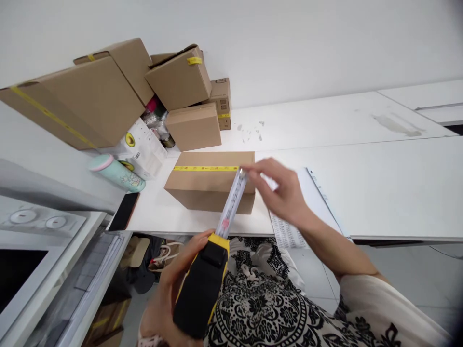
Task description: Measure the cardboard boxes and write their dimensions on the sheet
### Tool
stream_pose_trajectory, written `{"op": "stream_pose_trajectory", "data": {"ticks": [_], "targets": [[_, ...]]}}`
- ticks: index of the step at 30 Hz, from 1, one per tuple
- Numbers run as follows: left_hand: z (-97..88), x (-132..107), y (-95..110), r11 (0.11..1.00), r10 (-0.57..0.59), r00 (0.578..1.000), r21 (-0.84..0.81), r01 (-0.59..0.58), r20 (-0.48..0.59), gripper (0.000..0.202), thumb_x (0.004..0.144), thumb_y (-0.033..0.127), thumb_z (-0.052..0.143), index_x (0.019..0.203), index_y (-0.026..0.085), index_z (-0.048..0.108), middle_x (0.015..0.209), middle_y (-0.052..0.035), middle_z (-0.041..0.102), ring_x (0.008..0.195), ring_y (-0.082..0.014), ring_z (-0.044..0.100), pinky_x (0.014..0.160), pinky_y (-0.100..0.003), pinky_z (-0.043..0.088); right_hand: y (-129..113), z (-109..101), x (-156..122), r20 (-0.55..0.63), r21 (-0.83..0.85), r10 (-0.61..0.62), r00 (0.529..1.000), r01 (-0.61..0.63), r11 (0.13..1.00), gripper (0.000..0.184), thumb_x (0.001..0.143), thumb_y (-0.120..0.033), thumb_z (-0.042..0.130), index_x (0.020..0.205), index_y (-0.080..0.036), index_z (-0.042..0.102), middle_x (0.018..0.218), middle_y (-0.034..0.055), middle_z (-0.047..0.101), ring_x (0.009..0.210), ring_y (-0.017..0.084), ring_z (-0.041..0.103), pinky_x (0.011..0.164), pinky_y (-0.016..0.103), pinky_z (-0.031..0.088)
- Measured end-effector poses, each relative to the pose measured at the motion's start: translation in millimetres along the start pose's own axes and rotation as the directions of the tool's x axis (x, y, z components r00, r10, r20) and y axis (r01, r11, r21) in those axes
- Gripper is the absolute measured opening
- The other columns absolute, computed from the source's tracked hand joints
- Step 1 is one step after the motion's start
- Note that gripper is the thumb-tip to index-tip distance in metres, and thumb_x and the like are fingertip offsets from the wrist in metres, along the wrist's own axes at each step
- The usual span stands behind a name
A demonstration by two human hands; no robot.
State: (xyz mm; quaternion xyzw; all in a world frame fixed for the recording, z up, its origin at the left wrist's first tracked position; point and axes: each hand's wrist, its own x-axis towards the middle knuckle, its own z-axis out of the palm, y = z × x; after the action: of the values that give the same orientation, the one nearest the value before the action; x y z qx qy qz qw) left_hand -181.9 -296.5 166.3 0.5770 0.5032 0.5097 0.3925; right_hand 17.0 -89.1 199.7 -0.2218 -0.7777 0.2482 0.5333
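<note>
My left hand (pixel 170 294) is wrapped around a black and yellow tape measure (pixel 200 286) at the lower middle of the head view. Its pale blade (pixel 231 205) is drawn out a short way, up and to the right. At the blade's far end, the thumb and forefinger of my right hand (pixel 280 190) pinch the metal end hook. Beneath the blade's end lies a closed cardboard box (pixel 202 180) with yellow printed tape along its top. Whether the hook touches the box I cannot tell.
Several cardboard boxes (pixel 177 82) are stacked at the back left. A mint-green bottle (pixel 117 173) lies there, with a black phone (pixel 124 212) near the table's front edge. Under my right forearm are a printed sheet and an open notebook (pixel 320 197). The white table (pixel 390 193) extends right.
</note>
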Motion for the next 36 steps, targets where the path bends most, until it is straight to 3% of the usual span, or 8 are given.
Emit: {"op": "stream_pose_trajectory", "data": {"ticks": [3, 6, 10, 14, 23, 26, 30, 36], "targets": [[-2.7, 30.3, 0.4, 0.982, 0.169, 0.984, 0.075, -0.174, 0.061, 0.095, 0.062, 0.068, 0.081, 0.146, 0.036, 0.052, 0.151, -0.0122, 0.05, 0.132, -0.0468, 0.052, 0.095, -0.058, 0.056, -19.1, -8.1, -33.5, 0.191, 0.123, -0.052, 0.98, 0.029, 0.992, 0.031, 0.098, -0.019, 0.055, 0.124, -0.027, 0.07, 0.105, 0.0039, 0.076, 0.093, 0.018, 0.069, 0.078, 0.036, 0.057], [-7.8, 65.6, 13.5, 0.897, 0.292, 0.956, 0.341, -0.282, 0.023, 0.091, 0.066, 0.044, 0.085, 0.148, 0.033, 0.049, 0.15, -0.0126, 0.049, 0.131, -0.0425, 0.054, 0.098, -0.057, 0.054, 20.9, -28.8, -51.6, -0.026, -0.004, 0.147, 0.989, -0.147, 0.989, 0.021, 0.096, -0.024, 0.057, 0.11, -0.026, 0.072, 0.1, 0.003, 0.076, 0.091, 0.018, 0.069, 0.076, 0.036, 0.056], [-13.3, 119.0, 17.5, 0.598, 0.466, 0.884, 0.727, -0.339, 0.029, 0.086, 0.069, 0.036, 0.085, 0.147, 0.03, 0.05, 0.14, -0.0134, 0.054, 0.13, -0.0393, 0.053, 0.097, -0.054, 0.053, 120.4, -68.1, -67.9, -0.314, -0.391, 0.609, 0.728, -0.684, 0.616, 0.012, 0.091, -0.029, 0.059, 0.094, -0.021, 0.067, 0.083, 0.0047, 0.074, 0.08, 0.022, 0.068, 0.076, 0.038, 0.051], [-8.5, 159.6, 5.5, 0.418, 0.41, 0.912, 0.894, -0.162, -0.027, 0.077, 0.071, 0.046, 0.083, 0.141, 0.03, 0.057, 0.136, -0.0139, 0.056, 0.119, -0.0403, 0.059, 0.093, -0.057, 0.052, 180.4, -78.8, -81.6, -0.229, -0.649, 0.809, 0.542, -0.704, 0.288, 0.027, 0.092, -0.043, 0.059, 0.105, -0.02, 0.06, 0.091, 0.0098, 0.074, 0.09, 0.029, 0.068, 0.079, 0.04, 0.047], [-3.6, 192.5, 0.5, 0.299, 0.329, 0.944, 0.949, -0.098, -0.006, 0.07, 0.076, 0.042, 0.08, 0.141, 0.024, 0.058, 0.136, -0.0167, 0.058, 0.129, -0.0564, 0.047, 0.099, -0.083, 0.035, 206.5, -97.0, -78.1, 0.057, -0.206, 0.795, 0.604, -0.772, 0.601, 0.025, 0.085, -0.022, 0.051, 0.107, -0.02, 0.064, 0.08, 0.0062, 0.073, 0.085, 0.024, 0.069, 0.083, 0.038, 0.051], [32.6, 172.2, 1.8, 0.292, 0.55, 0.832, 0.916, -0.275, 0.075, 0.072, 0.082, 0.034, 0.075, 0.148, 0.028, 0.047, 0.156, -0.0139, 0.043, 0.142, -0.0516, 0.037, 0.11, -0.079, 0.03, 209.5, -121.0, -75.6, 0.094, 0.41, 0.729, 0.678, -0.693, 0.592, 0.031, 0.081, -0.031, 0.062, 0.11, -0.019, 0.066, 0.102, 0.0094, 0.077, 0.098, 0.024, 0.071, 0.092, 0.04, 0.053], [126.7, 151.9, -37.1, 0.418, 0.676, 0.665, 0.578, -0.701, 0.317, 0.053, 0.089, 0.017, 0.064, 0.14, 0.02, 0.051, 0.132, -0.0128, 0.064, 0.129, -0.0317, 0.058, 0.104, -0.052, 0.054, 219.6, -131.2, -78.1, 0.013, 0.546, 0.681, 0.732, -0.576, 0.609, 0.037, 0.073, -0.04, 0.082, 0.101, -0.023, 0.065, 0.094, 0.004, 0.077, 0.09, 0.019, 0.07, 0.091, 0.036, 0.052], [232.2, 203.5, -137.8, 0.513, 0.245, 0.804, 0.631, -0.582, 0.542, 0.043, 0.092, 0.021, 0.058, 0.132, 0.007, 0.053, 0.143, -0.0256, 0.057, 0.141, -0.0346, 0.048, 0.112, -0.05, 0.046, 242.5, -109.4, -89.9, -0.057, 0.42, 0.724, 0.687, -0.642, 0.642, 0.051, 0.087, -0.074, 0.053, 0.09, -0.023, 0.059, 0.066, -0.0015, 0.064, 0.07, 0.016, 0.062, 0.078, 0.033, 0.05]]}}
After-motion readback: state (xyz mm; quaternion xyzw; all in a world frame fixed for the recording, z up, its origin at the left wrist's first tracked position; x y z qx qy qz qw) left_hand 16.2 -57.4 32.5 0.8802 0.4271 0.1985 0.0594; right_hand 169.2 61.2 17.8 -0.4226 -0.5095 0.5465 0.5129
